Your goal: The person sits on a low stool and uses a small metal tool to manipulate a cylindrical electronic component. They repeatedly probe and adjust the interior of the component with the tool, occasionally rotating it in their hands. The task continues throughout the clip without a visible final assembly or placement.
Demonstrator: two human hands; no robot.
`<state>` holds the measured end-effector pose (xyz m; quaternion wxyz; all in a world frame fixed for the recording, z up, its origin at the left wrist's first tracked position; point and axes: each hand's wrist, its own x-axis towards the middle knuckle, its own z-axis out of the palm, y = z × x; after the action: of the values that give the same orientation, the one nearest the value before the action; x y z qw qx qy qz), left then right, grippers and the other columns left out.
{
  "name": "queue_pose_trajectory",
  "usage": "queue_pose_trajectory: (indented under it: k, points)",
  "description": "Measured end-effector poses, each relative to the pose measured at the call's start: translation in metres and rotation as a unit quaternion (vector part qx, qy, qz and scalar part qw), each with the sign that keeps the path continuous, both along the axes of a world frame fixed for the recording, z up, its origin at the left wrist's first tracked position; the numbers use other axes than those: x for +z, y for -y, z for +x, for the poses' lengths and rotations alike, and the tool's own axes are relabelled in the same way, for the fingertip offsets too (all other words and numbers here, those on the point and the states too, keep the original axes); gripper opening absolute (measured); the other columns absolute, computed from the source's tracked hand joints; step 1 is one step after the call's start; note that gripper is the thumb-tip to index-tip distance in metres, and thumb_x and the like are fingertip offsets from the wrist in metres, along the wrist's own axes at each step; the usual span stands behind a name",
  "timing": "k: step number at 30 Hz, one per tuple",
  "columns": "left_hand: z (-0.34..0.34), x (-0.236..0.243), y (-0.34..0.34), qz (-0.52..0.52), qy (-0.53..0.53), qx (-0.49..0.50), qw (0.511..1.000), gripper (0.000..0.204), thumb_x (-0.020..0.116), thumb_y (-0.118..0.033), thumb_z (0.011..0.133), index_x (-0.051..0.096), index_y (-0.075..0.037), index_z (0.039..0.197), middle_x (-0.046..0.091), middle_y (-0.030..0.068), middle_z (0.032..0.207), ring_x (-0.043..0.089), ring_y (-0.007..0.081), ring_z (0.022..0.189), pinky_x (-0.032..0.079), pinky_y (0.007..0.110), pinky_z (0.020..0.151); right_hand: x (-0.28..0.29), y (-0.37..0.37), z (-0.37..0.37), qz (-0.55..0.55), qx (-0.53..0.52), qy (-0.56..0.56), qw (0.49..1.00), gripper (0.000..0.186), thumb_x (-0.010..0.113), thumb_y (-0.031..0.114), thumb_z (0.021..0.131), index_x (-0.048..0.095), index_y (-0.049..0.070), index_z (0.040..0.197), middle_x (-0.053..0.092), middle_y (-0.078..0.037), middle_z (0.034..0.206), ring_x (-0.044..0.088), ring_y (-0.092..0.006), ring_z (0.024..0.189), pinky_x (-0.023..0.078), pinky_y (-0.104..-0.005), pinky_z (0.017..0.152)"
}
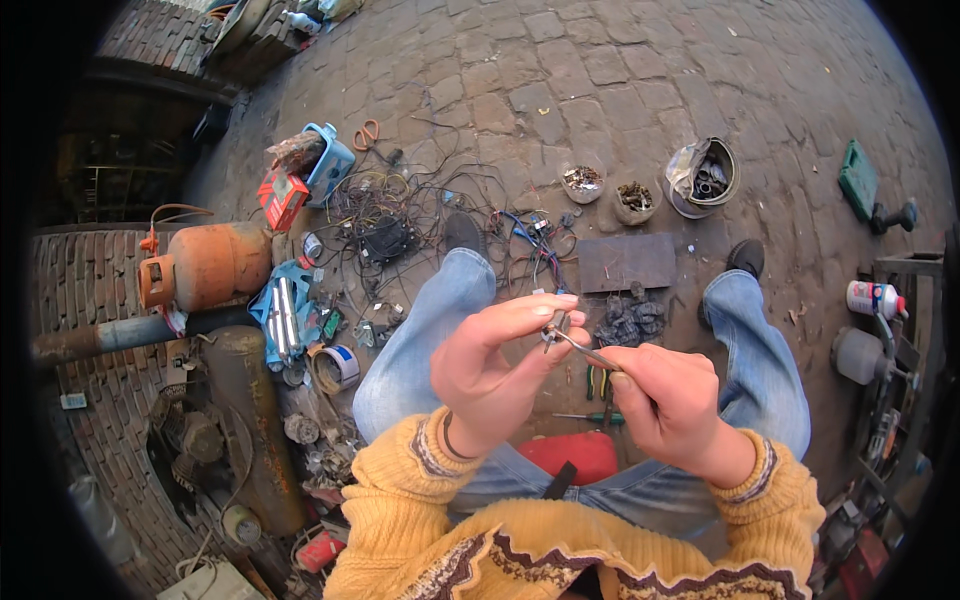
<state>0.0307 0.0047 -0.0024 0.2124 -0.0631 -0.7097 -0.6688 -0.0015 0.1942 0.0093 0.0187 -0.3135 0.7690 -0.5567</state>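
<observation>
In the middle, my left hand (490, 370) pinches a small dark metal piece (557, 326) between thumb and fingers. My right hand (672, 410) grips a thin metal tool (590, 353), its far end touching that piece. Below and behind my hands lie pliers with green handles (600, 383) and a green screwdriver (574, 416). A red padded object (568, 455) sits between my legs.
Beyond my feet are tangled wires (385, 225), a dark plate (627, 262), cups of small parts (582, 182) and a bucket (700, 180). An orange gas cylinder (210, 262) and rusty tank (265, 440) are at left; a metal frame (915, 330) stands at right.
</observation>
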Motion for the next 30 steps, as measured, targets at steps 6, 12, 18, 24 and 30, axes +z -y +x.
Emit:
queue_pose_trajectory:
  k: [6, 12, 18, 24, 30]
  points:
    - [0.001, 0.0, 0.0, -0.027, -0.004, 0.014, 1.0, 0.037, 0.075, 0.014, 0.077, 0.063, 0.004, 0.111, 0.071, 0.0233, 0.107, 0.073, 0.0295, 0.095, 0.06, 0.039, 0.085, -0.002, 0.0, 0.002, 0.015, -0.011, -0.008, 1.0, 0.019, 0.061, -0.001, 0.087, 0.07, -0.001, 0.103, 0.058, -0.009, 0.065, 0.058, -0.0223, 0.051, 0.044, -0.031, 0.048]
    - [-0.001, 0.001, -0.002, -0.103, 0.007, 0.028, 0.994, 0.037, 0.08, 0.009, 0.074, 0.068, 0.002, 0.108, 0.074, 0.0169, 0.1, 0.074, 0.0259, 0.089, 0.06, 0.034, 0.079, 0.002, 0.001, 0.001, -0.043, -0.044, 0.03, 0.998, 0.021, 0.061, -0.005, 0.086, 0.07, -0.002, 0.105, 0.064, -0.006, 0.069, 0.058, -0.0129, 0.053, 0.044, -0.0271, 0.049]
    - [-0.002, 0.006, -0.007, -0.231, -0.014, -0.016, 0.973, 0.035, 0.082, 0.004, 0.07, 0.072, -0.001, 0.102, 0.073, 0.0173, 0.096, 0.073, 0.0295, 0.083, 0.059, 0.032, 0.071, 0.008, -0.002, -0.008, -0.059, -0.084, 0.069, 0.992, 0.023, 0.071, -0.005, 0.082, 0.071, -0.002, 0.104, 0.067, -0.004, 0.072, 0.056, -0.0046, 0.055, 0.038, -0.02, 0.047]
    - [-0.005, 0.008, -0.007, -0.298, -0.047, -0.028, 0.953, 0.04, 0.081, 0.003, 0.069, 0.072, 0.0, 0.107, 0.073, 0.0156, 0.099, 0.073, 0.0287, 0.085, 0.059, 0.033, 0.07, 0.004, -0.001, -0.011, -0.04, -0.097, 0.035, 0.994, 0.018, 0.077, -0.002, 0.078, 0.074, 0.001, 0.096, 0.067, -0.003, 0.07, 0.051, -0.0046, 0.049, 0.036, -0.0208, 0.044]
    - [-0.005, 0.011, -0.009, -0.321, -0.05, -0.026, 0.945, 0.037, 0.075, 0.013, 0.069, 0.071, 0.005, 0.104, 0.072, 0.0171, 0.101, 0.071, 0.0281, 0.088, 0.058, 0.033, 0.077, 0.0, -0.002, -0.014, -0.032, -0.09, 0.0, 0.995, 0.018, 0.078, -0.001, 0.076, 0.074, 0.002, 0.094, 0.068, -0.004, 0.07, 0.048, -0.0072, 0.046, 0.036, -0.0221, 0.044]
